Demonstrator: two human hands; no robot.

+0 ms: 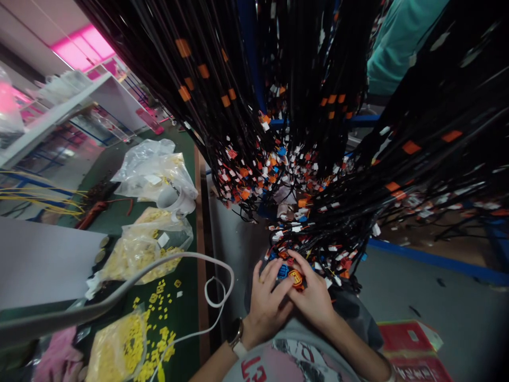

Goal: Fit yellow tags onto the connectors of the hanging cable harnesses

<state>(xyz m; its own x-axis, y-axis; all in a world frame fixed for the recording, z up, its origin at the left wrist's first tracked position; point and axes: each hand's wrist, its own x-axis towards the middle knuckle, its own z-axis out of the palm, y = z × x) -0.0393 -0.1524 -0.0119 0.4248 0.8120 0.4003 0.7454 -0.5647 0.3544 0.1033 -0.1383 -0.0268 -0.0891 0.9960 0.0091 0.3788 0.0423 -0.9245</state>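
Note:
In front of my lap, both hands are brought together over wire-harness ends. My left hand [267, 292] curls its fingers beside a blue connector [282, 271], its thumb reaching toward an orange connector [295, 277]. Wrapped round the orange connector from the other side is my right hand [314, 297]. The two connectors sit side by side with their faces turned up, and their wires are mostly hidden by my fingers. Just beyond lies a thick bundle of black harness branches [338, 212] ending in white, red, orange and blue connectors.
Black harnesses [167, 63] hang in dense curtains ahead. On the green bench at left are bags of yellow parts [147, 244], loose yellow pieces [163, 339] and a white cable [183, 255]. A blue frame rail [437, 262] and red package [413, 350] are at right. A person's green garment [401, 42] shows behind.

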